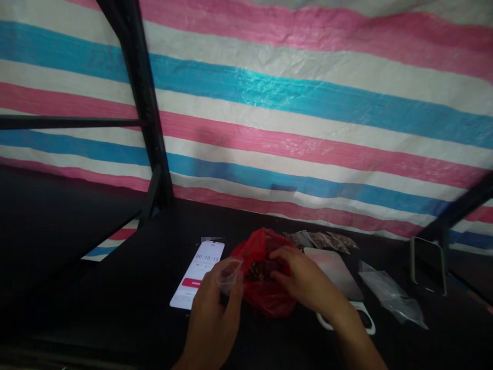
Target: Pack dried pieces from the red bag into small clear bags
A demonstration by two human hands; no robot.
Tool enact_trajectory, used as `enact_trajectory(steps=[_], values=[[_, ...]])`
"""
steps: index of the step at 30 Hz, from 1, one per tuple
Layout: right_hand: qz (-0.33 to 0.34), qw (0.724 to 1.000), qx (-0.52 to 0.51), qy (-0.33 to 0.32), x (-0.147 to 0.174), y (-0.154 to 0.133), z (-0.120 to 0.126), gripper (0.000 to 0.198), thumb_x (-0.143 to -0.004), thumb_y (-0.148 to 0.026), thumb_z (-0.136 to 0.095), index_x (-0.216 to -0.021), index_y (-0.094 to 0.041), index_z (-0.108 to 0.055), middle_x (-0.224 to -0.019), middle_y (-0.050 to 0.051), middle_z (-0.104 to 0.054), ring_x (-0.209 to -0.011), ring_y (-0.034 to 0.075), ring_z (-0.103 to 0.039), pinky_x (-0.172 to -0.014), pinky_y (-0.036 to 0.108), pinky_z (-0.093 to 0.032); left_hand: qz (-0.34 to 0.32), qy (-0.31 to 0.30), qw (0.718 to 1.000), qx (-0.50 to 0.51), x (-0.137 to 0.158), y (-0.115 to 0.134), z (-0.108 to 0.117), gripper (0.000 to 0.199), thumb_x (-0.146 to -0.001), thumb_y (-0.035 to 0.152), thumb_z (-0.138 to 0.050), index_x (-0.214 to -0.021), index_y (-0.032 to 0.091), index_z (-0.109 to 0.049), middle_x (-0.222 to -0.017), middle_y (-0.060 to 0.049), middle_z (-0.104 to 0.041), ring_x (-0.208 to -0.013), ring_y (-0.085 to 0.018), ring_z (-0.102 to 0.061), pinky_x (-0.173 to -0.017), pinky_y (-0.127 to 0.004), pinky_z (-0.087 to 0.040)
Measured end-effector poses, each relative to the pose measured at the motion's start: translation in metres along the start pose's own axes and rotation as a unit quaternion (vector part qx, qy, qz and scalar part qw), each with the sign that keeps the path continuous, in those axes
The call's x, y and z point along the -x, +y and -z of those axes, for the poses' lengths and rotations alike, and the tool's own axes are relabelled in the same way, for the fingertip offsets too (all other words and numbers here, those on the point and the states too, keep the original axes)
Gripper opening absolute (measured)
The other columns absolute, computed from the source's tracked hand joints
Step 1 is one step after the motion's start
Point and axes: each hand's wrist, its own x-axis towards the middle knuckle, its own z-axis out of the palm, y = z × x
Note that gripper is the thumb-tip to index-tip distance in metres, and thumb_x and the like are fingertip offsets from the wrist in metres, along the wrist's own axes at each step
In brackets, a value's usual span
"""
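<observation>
A crumpled red plastic bag (265, 288) lies on the black table surface (115, 308), near its front edge and in the middle of the view. The mouth of the bag is open, and dark brownish pieces (262, 270) show inside; what they are cannot be told. The right hand (304, 277) reaches into the mouth of the bag from the right, with its fingers bent around the dark contents, so it is closed in a loose pinch on them. The left hand (215, 303) is just beside the bag on the left and holds a small clear plastic pouch (229, 275) between thumb and fingers; the pouch stands open at the top and touches the red bag.

Left of the hands a white smartphone (198, 275) lies flat on the table, its screen lit and showing a timer with a red button below. To the right of the bag, partly under the right wrist, is a flat white digital scale (339, 272) with a grey plate. Behind it lie several small clear packets with dark contents (321, 240). Further right a heap of empty clear plastic pouches (393, 295) rests on the table, and near it a dark phone (427, 264) stands upright. Behind everything hangs a woven tarpaulin with pink, blue and white stripes (308, 103), crossed by a black metal frame post (142, 103).
</observation>
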Motion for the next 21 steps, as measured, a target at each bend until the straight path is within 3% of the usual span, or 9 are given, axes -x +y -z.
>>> enact_trajectory(steps=[4,6,9,11,15,18,21], values=[[-0.014,0.998,0.056,0.010,-0.005,0.021,-0.016,0.038,-0.073,0.003,-0.069,-0.095,-0.025,-0.080,-0.108,0.006,-0.081,-0.108,0.031,-0.071,-0.100,0.045,-0.048,0.063,-0.067,0.994,-0.062,0.000,0.003,-0.013,0.036,-0.101,0.051,-0.049,-0.110,0.023,-0.068,-0.103,-0.012,-0.078,-0.093,-0.033,-0.078,-0.081,-0.051,-0.065],[-0.018,0.996,0.084,-0.002,-0.003,0.020,-0.014,0.042,-0.072,0.007,-0.064,-0.097,-0.024,-0.079,-0.109,0.007,-0.080,-0.109,0.029,-0.070,-0.099,0.042,-0.048,0.038,-0.062,0.990,-0.123,0.003,0.004,-0.024,0.026,-0.099,0.043,-0.052,-0.107,0.022,-0.065,-0.102,-0.013,-0.074,-0.094,-0.034,-0.075,-0.081,-0.052,-0.063],[-0.023,0.989,0.131,-0.063,-0.001,0.011,-0.002,0.050,-0.069,0.011,-0.054,-0.101,-0.021,-0.077,-0.115,0.007,-0.079,-0.112,0.025,-0.069,-0.099,0.036,-0.046,-0.046,-0.022,0.982,-0.184,0.000,0.003,-0.038,0.019,-0.094,0.029,-0.056,-0.109,0.019,-0.061,-0.123,-0.019,-0.068,-0.119,-0.038,-0.067,-0.099,-0.056,-0.057],[-0.024,0.988,0.129,-0.084,0.000,0.004,0.007,0.054,-0.066,0.012,-0.051,-0.101,-0.020,-0.076,-0.117,0.006,-0.078,-0.113,0.023,-0.069,-0.098,0.032,-0.046,-0.049,-0.046,0.981,-0.183,-0.008,0.005,-0.043,0.016,-0.094,0.022,-0.053,-0.110,0.020,-0.059,-0.128,-0.019,-0.066,-0.126,-0.037,-0.065,-0.104,-0.054,-0.054],[-0.043,0.988,0.109,-0.095,0.011,-0.004,0.018,0.055,-0.067,0.009,-0.053,-0.105,-0.023,-0.077,-0.121,0.005,-0.076,-0.113,0.022,-0.070,-0.096,0.031,-0.048,0.095,-0.135,0.973,-0.164,-0.025,0.017,-0.046,0.013,-0.099,0.016,-0.044,-0.094,0.025,-0.053,-0.095,-0.009,-0.071,-0.092,-0.031,-0.073,-0.078,-0.042,-0.054],[-0.046,0.987,0.106,-0.110,0.027,-0.006,0.025,0.058,-0.069,0.007,-0.053,-0.109,-0.024,-0.079,-0.128,0.006,-0.074,-0.114,0.021,-0.071,-0.096,0.029,-0.050,0.165,-0.093,0.976,-0.110,-0.029,0.025,-0.046,0.011,-0.102,0.024,-0.048,-0.092,0.027,-0.051,-0.084,-0.003,-0.069,-0.078,-0.027,-0.071,-0.067,-0.037,-0.047],[-0.059,0.984,0.114,-0.127,0.042,-0.007,0.035,0.052,-0.069,0.006,-0.052,-0.099,-0.024,-0.081,-0.119,0.005,-0.077,-0.103,0.020,-0.074,-0.085,0.025,-0.052,0.202,-0.037,0.978,-0.046,-0.028,0.026,-0.045,0.012,-0.101,0.031,-0.051,-0.090,0.027,-0.053,-0.081,-0.001,-0.069,-0.073,-0.025,-0.069,-0.064,-0.035,-0.045]])
